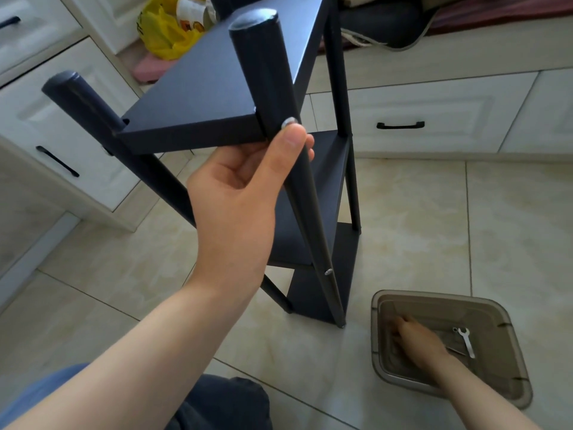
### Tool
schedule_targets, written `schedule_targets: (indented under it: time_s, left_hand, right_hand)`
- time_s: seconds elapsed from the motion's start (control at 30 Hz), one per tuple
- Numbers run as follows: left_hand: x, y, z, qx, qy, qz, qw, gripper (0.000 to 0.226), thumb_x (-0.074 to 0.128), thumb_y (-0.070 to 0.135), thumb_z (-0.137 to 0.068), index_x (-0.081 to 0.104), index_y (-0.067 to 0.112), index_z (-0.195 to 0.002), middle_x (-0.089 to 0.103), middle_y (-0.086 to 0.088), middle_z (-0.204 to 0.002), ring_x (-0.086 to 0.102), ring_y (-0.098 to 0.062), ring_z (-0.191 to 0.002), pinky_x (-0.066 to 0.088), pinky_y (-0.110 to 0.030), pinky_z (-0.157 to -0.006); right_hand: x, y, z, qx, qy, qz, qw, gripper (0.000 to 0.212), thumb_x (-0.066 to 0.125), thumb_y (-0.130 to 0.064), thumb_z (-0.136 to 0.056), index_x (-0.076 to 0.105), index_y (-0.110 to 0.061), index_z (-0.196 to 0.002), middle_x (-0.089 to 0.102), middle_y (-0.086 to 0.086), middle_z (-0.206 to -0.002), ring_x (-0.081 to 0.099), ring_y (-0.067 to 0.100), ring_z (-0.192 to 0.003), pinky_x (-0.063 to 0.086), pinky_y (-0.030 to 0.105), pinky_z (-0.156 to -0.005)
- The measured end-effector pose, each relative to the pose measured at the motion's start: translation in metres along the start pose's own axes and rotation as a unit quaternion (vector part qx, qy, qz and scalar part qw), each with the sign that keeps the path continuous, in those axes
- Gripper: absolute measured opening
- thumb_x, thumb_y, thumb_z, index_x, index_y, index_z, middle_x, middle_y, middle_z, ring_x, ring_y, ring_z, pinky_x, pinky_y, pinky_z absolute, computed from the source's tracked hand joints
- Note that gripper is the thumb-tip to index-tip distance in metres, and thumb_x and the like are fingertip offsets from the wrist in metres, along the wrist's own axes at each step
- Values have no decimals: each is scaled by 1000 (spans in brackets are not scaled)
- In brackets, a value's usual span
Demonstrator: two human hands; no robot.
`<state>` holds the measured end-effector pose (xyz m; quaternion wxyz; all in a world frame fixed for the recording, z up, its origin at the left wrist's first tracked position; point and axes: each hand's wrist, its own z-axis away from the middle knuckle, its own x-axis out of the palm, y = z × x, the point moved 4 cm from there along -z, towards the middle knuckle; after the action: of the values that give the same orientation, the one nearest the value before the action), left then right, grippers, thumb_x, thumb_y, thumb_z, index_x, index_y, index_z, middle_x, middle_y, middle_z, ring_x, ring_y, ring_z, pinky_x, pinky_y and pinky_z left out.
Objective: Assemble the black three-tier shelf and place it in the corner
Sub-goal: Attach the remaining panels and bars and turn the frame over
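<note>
the upright black three-tier shelf is best steadied by the left hand gripping its front post just below the bolt while the wrench beside the right hand, whose grasp in the tray cannot be told, is fetched.

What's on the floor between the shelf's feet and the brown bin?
Nothing: only bare tiled floor separates the shelf from the bin, in the head view.

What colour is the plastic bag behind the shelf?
The plastic bag is yellow, shown best in the head view.
</note>
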<state>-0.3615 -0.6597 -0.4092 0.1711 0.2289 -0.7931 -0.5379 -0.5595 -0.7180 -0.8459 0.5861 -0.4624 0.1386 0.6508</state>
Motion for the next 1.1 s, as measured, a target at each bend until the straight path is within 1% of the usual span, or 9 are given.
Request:
schedule_targets:
  time_s: [0.2, 0.3, 0.43, 0.5, 0.6, 0.73, 0.83, 0.97, 1.1]
  left_hand:
    - [3, 0, 2, 26, -11, -38, 999, 23, 65, 40, -89, 75, 21, -90, 79, 2, -89, 76, -15, -89, 57, -23, -83]
    - [2, 3, 2, 41, -18, -54, 998, 21, 65, 42, -91, 76, 24, -88, 79, 3, -88, 76, -15, -88, 58, -25, -84]
    - [0, 6, 3, 18, -39, -40, 998, 25, 68, 51, -83, 80, 29, -84, 79, 1, -90, 76, -18, -90, 59, -34, -91]
    - [-2, 8, 4, 5, -48, -42, 998, 25, 70, 54, -81, 80, 31, -82, 79, 2, -90, 76, -17, -90, 59, -37, -91]
    - [-4, 9, 2, -10, -56, -62, 996, 24, 71, 50, -88, 80, 29, -81, 78, -1, -86, 76, -22, -87, 59, -47, -90]
    - [-7, 18, 4, 12, -57, -153, 986, 57, 63, 58, -90, 71, 5, -72, 69, -13, -69, 69, -29, -70, 59, -54, -76]
    - [-10, 29, 2, 13, -73, -249, 966, 58, 56, 62, -93, 64, 15, -59, 63, -2, -55, 63, -13, -53, 57, -49, -60]
    - [-10, 44, -4, -10, -93, -404, 910, 59, 45, 69, -93, 67, 23, -63, 65, 10, -50, 64, -3, -53, 41, -27, -48]
    - [-10, 65, -8, 42, -62, -513, 855, 54, 53, 68, -90, 66, 22, -66, 67, 7, -59, 68, -14, -63, 49, -30, -60]
  right_hand:
    - [-15, 31, 21, 42, -10, -36, 998, 21, 38, -23, -103, 45, -11, -118, 55, 17, -133, 56, 30, -121, 43, 33, -93]
    - [-28, 29, 34, 60, 6, -82, 995, 11, 34, -25, -102, 40, -15, -102, 62, 19, -122, 61, 32, -112, 42, 33, -82]
    - [-59, 10, 55, 54, 71, -124, 988, 20, 29, -34, -106, 38, -20, -95, 67, 14, -106, 64, 32, -99, 37, 32, -70]
    - [-83, -7, 68, 33, 130, -138, 981, 24, 29, -36, -107, 41, -21, -92, 67, 7, -89, 65, 26, -82, 39, 36, -62]
    - [-126, -45, 92, -33, 248, -234, 940, 29, 34, -32, -106, 45, -23, -81, 58, 0, -69, 55, 12, -60, 41, 25, -55]
    - [-187, -113, 124, -98, 346, -412, 837, 31, 32, -28, -107, 53, -17, -87, 70, 3, -75, 67, 13, -71, 48, 18, -62]
    - [-225, -162, 148, -153, 378, -504, 761, 30, 29, -27, -109, 50, -15, -91, 75, 2, -85, 71, 7, -82, 53, 20, -67]
    - [-248, -206, 165, -186, 367, -548, 728, 31, 30, -28, -109, 50, -11, -90, 70, -1, -77, 69, 7, -79, 52, 24, -68]
    - [-251, -224, 162, -182, 293, -609, 714, 32, 27, -28, -109, 44, -9, -89, 71, -2, -65, 67, 8, -63, 48, 20, -55]
